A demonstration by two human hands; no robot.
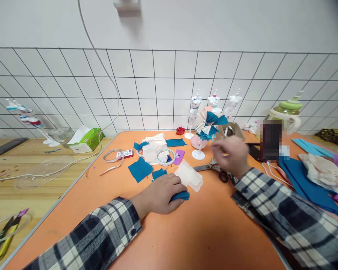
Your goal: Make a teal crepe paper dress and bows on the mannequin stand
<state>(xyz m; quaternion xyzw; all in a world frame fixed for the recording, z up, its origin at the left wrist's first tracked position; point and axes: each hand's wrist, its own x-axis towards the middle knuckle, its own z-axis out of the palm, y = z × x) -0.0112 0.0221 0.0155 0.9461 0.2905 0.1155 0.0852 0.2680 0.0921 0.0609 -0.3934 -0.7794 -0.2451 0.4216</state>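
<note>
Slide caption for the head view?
Left hand on blue cloth, right hand near scissors on an orange table.

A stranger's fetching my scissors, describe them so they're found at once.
On the flat orange tabletop, find the bare right hand. Beside it lie black-handled metal scissors, tips toward rectangular cream cloth. Their straight silver blade stands out from that soft cloth.

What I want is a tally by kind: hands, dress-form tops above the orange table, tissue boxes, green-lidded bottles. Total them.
Left hand plus right hand: 2
Dress-form tops: 3
Tissue box: 1
Green-lidded bottle: 1
Total: 7
</note>
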